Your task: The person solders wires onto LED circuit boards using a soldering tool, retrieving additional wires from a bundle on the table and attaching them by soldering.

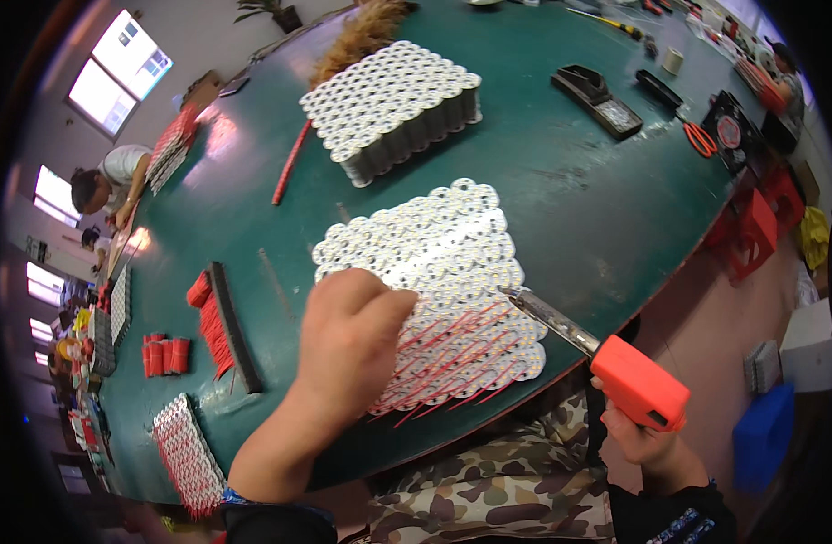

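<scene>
In front of me on the green table lies a battery pack [443, 240] of many round cells, its top covered with white caps and shiny strips. Thin red wires [457, 340] run slantwise over its near half, some ends sticking out past the near edge. My left hand [348, 340] is closed in a pinch above the pack's left side; what its fingertips hold is hidden. My right hand [638, 435] grips an orange soldering gun [643, 381] from below. The gun's metal tip touches or nearly touches the pack's right side.
Another battery pack [393, 109] stands farther back, beside a red stick [292, 163]. To the left are a bundle of red wires [217, 331], a dark bar [235, 331], red rolls [166, 354] and a wired pack [189, 453]. Back right lie black trays [599, 100] and orange-handled scissors [700, 139]. People work beyond.
</scene>
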`<state>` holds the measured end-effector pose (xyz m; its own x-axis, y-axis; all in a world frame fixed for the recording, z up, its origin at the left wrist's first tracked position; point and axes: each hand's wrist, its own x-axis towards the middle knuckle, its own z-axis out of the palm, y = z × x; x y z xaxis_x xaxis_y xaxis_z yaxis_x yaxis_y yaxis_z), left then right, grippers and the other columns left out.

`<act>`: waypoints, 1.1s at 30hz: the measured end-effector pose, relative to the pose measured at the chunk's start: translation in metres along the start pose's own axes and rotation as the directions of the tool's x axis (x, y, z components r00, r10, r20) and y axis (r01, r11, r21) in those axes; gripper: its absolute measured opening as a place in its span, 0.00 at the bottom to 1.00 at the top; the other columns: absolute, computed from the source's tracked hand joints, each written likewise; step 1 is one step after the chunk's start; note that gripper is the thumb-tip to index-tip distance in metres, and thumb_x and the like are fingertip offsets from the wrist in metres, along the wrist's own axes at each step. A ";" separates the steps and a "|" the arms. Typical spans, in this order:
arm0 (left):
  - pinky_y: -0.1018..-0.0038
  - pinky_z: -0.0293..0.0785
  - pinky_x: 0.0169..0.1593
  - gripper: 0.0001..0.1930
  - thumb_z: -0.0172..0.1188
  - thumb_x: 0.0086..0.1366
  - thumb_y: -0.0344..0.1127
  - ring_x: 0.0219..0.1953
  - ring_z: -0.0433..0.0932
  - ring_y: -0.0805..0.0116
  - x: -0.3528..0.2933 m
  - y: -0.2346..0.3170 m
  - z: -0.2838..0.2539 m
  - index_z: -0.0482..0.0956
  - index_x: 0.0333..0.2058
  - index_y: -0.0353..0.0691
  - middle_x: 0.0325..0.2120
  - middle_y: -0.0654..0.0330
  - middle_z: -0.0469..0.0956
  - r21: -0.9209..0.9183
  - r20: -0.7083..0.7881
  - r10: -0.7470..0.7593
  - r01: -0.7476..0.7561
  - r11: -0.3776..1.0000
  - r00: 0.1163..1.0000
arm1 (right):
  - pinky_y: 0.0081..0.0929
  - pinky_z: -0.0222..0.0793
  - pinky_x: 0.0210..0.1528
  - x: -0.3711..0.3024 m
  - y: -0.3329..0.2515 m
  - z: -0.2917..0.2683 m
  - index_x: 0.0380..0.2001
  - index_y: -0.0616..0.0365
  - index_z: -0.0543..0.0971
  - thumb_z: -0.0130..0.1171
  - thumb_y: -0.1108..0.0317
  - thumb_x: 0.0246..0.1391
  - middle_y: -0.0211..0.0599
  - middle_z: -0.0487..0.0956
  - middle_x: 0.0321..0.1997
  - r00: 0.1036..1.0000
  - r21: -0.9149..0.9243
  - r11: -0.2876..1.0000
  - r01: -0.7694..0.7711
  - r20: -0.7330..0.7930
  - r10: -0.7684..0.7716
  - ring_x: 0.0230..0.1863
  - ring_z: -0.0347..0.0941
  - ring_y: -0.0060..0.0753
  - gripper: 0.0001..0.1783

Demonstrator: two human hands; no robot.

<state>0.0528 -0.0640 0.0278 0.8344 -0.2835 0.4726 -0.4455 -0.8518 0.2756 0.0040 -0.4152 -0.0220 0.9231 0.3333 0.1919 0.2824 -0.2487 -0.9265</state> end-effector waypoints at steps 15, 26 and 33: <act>0.61 0.72 0.39 0.10 0.69 0.51 0.23 0.31 0.76 0.54 -0.076 -0.074 -0.026 0.83 0.33 0.40 0.27 0.59 0.77 0.047 -0.045 -0.094 0.096 0.994 0.995 | 0.30 0.72 0.33 0.084 -0.052 0.093 0.47 0.67 0.79 0.67 0.76 0.49 0.41 0.78 0.35 0.929 0.044 0.975 0.220 0.294 -0.223 0.29 0.76 0.39 0.20; 0.60 0.73 0.44 0.10 0.66 0.50 0.24 0.31 0.76 0.57 -0.083 -0.079 -0.024 0.83 0.33 0.40 0.25 0.61 0.75 0.078 -0.024 -0.078 0.079 0.994 0.997 | 0.35 0.78 0.42 0.092 -0.052 0.117 0.50 0.65 0.79 0.70 0.74 0.49 0.49 0.82 0.47 0.897 -0.039 0.952 0.305 0.349 -0.273 0.39 0.82 0.47 0.23; 0.60 0.73 0.45 0.10 0.64 0.50 0.24 0.31 0.76 0.57 -0.082 -0.077 -0.025 0.83 0.34 0.39 0.26 0.60 0.74 0.099 -0.001 -0.081 0.081 0.992 0.997 | 0.34 0.77 0.39 0.089 -0.044 0.119 0.52 0.67 0.78 0.72 0.75 0.47 0.49 0.82 0.47 0.895 -0.023 0.949 0.313 0.341 -0.287 0.37 0.83 0.44 0.27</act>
<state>0.0108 0.0356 -0.0112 0.8673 -0.2130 0.4499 -0.3424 -0.9113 0.2287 0.0430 -0.2661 -0.0029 0.6565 0.6796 0.3274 0.5634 -0.1531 -0.8119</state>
